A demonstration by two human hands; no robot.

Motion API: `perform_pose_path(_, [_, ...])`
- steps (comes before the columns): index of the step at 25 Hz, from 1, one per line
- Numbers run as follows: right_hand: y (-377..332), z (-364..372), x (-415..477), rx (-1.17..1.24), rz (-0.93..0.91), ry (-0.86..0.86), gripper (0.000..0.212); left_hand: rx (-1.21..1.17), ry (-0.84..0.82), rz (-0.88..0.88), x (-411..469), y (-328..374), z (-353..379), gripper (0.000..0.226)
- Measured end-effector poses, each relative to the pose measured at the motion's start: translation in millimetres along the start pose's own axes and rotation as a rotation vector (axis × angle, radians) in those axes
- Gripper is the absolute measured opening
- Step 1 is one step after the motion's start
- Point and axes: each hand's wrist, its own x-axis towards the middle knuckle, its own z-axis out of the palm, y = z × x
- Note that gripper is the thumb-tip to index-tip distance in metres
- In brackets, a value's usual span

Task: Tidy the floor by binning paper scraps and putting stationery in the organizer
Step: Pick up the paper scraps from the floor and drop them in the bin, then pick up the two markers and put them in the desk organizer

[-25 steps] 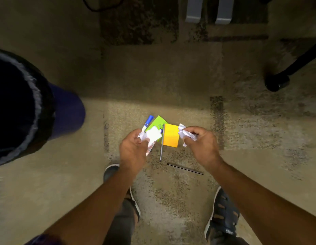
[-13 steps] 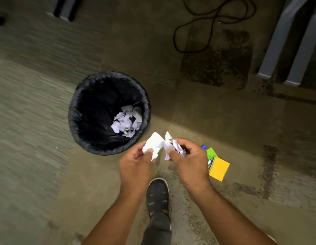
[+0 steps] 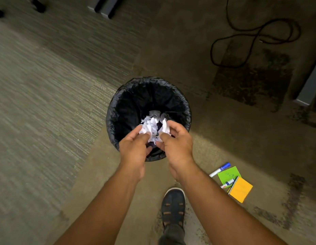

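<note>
Both my hands hover over the near side of a round bin (image 3: 116, 105) lined with a black bag. My left hand (image 3: 134, 149) pinches a white crumpled paper scrap (image 3: 147, 129) above the opening. My right hand (image 3: 176, 142) grips a second crumpled scrap (image 3: 165, 127). More white scraps (image 3: 154, 114) lie inside the bin. On the carpet to the right sit a blue-capped marker (image 3: 220, 169), a green sticky pad (image 3: 229, 173), an orange sticky pad (image 3: 241, 189) and a small marker (image 3: 228, 183) between the pads.
A black cable (image 3: 256, 41) loops on the floor at the far right. Grey furniture legs stand at the top (image 3: 104, 7) and at the right edge (image 3: 309, 89). My dark shoe (image 3: 173, 204) stands just behind the bin.
I have turned from the stationery pile to the bin. Both hands, each carrying a paper scrap, have moved from beside the bin to above its opening.
</note>
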Motion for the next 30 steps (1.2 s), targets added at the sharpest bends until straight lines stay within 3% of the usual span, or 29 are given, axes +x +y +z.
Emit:
perform_pose_path(7, [0.3,-15.3,-4.1,0.040,-0.016,0.005,0.048,0.010,0.048,0.132,-13.1,-6.9,10.2,0.028])
perform_pose_path(15, [24.0,-107.6,-13.8,0.063,-0.097,0.216,0.027,0.213,-0.126,0.466,-48.0,-64.1,73.2,0.025])
perform_pose_path(23, [111.5,-245.3,0.5,-0.132,0.129,0.497,0.024,0.618,-0.314,0.398,-26.5,-191.6,150.9,0.027])
perform_pose_path(30, [204.7,-306.4,47.4,-0.158,0.337,0.517,0.021,0.833,-0.371,0.315,28.0,-287.4,192.0,0.023])
